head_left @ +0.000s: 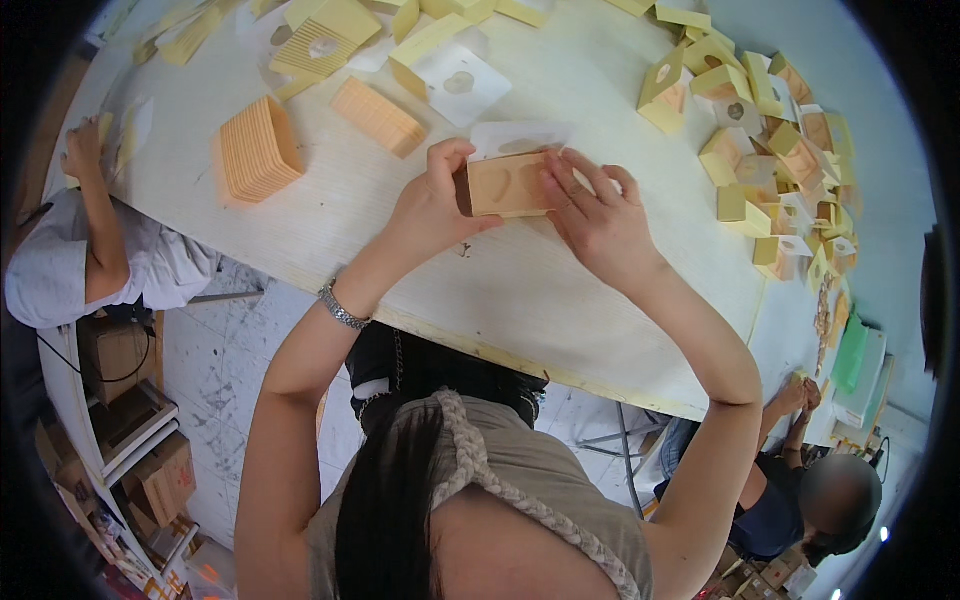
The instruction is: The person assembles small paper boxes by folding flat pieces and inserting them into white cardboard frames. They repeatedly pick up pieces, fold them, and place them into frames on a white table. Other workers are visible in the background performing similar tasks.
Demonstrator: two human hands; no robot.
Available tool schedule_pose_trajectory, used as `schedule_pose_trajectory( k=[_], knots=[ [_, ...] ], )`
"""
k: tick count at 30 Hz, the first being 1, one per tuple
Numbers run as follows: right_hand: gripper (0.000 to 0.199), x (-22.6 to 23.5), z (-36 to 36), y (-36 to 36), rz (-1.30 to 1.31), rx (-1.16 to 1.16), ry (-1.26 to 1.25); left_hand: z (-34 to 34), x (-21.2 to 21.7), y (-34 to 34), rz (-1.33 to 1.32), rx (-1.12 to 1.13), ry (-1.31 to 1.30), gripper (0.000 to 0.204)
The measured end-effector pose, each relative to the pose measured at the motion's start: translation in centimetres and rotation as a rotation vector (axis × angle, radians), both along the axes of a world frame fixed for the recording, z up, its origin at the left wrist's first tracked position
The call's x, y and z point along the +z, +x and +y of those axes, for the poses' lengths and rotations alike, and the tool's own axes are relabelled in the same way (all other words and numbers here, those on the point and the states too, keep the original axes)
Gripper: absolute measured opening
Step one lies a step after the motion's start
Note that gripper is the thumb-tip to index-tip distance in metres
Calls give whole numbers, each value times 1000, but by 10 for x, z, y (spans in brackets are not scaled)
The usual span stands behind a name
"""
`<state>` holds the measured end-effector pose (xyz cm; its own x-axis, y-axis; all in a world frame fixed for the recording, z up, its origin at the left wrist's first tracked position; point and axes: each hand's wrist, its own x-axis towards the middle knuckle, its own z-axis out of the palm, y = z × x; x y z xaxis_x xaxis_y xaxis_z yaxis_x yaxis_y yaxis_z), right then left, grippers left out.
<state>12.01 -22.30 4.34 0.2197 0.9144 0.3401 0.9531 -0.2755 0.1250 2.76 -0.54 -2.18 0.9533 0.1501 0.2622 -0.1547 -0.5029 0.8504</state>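
A small box point(490, 205) with a peach tray insert in it is between my two hands, just above the table. Its insert has a rounded hollow, and a pale flap stands up at its far side. My left hand point(432, 205) grips the box's left end, thumb along the near edge and fingers around the far corner. Across the right end of the insert lie the fingers of my right hand point(603, 215), pressed onto it and hiding that part. Left of the box are two stacks of peach trays, one larger stack point(258, 155) and one lying stack point(378, 117).
Open yellow boxes point(325, 45) lie along the far side of the white table point(420, 270). A heap of similar boxes point(790, 150) covers its right side. One person point(90, 240) sits at the left, another point(770, 500) at the lower right. Cardboard cartons point(155, 480) fill a shelf.
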Motion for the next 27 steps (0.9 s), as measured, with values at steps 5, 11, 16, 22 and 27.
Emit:
schedule_pose_trajectory(
  k=[5,11,16,22,27],
  knots=[
    [33,-5,5,-7,-32,-79,2,-1,1,2,47,-7,7,85],
    [27,-2,8,-9,-5,-187,134,-3,-2,0,-46,4,66,83],
    [24,-6,24,-3,-247,-244,117,-6,1,0,-32,7,94,82],
    [12,9,40,12,-349,-195,8,-9,0,-4,-6,30,199,83],
    [11,6,48,14,-314,-247,-29,-9,0,-2,-23,50,230,82]
  ],
)
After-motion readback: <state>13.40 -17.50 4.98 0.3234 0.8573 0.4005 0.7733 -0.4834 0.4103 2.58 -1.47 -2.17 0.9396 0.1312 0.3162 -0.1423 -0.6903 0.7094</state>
